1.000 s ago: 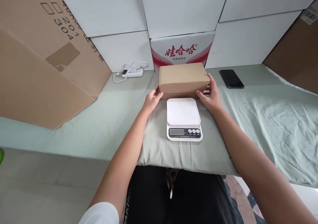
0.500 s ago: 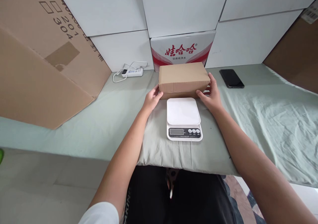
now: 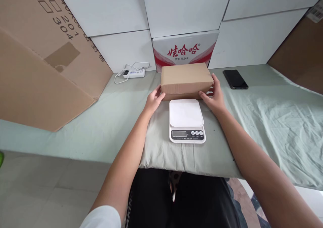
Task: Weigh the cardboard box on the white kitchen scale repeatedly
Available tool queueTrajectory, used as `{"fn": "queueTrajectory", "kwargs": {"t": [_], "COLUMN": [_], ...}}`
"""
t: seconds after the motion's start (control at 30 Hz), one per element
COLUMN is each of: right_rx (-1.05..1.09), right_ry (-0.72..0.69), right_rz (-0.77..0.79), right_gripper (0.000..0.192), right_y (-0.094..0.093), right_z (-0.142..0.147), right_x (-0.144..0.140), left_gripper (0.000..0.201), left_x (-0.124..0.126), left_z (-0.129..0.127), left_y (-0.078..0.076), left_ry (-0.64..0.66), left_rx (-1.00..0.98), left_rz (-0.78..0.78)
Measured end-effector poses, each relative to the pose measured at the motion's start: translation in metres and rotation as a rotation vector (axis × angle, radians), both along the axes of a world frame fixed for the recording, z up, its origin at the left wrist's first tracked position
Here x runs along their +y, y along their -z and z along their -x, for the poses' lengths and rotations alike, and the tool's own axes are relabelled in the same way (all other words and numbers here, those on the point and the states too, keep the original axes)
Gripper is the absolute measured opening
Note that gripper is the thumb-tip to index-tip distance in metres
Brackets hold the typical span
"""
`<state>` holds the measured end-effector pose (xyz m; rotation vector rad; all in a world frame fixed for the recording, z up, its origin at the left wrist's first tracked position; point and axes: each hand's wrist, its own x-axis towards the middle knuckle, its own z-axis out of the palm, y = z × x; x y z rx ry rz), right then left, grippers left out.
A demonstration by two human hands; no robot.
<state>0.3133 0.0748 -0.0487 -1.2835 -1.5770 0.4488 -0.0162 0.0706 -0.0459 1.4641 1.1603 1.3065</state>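
Observation:
A small brown cardboard box (image 3: 186, 80) rests on the pale green cloth just behind a white kitchen scale (image 3: 186, 120). My left hand (image 3: 153, 101) presses against the box's left end, fingers curled at its lower corner. My right hand (image 3: 214, 96) cups the box's right end, thumb on the front face. The scale's platform is bare and its display and buttons face me.
A black phone (image 3: 235, 79) lies to the right on the cloth. A white power strip with cable (image 3: 133, 73) sits at the back left. A red-and-white printed carton (image 3: 185, 51) stands behind the box. A large brown carton (image 3: 42, 56) leans at the left; white boxes line the back.

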Motion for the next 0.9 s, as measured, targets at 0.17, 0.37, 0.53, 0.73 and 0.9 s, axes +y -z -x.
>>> {"fn": "queueTrajectory", "kwargs": {"t": [0.17,0.37,0.53,0.73,0.9], "right_rx": [0.0,-0.041,-0.041,-0.075,-0.126], "right_ry": [0.005,0.016,-0.003,-0.011,-0.049], "right_rz": [0.017,-0.014,-0.046,-0.155,-0.224], "right_gripper": [0.114,0.116,0.117,0.117,0.112], "right_y": [0.003,0.003,0.0,-0.019,-0.046], "right_z": [0.0,0.0,0.003,0.001,-0.006], "right_x": [0.004,0.005,0.002,-0.011,-0.059], "left_gripper": [0.074,0.073,0.075,0.085,0.073], "left_x": [-0.001,-0.002,-0.003,-0.014,-0.062], "left_z": [-0.002,-0.004,-0.004,-0.006,-0.001], "left_y": [0.0,-0.001,-0.004,-0.024,-0.043], "left_ry": [0.012,0.011,-0.001,-0.008,-0.036], "left_rx": [0.014,0.027,0.024,0.016,0.046], "left_rz": [0.007,0.0,-0.016,-0.113,-0.202]}}
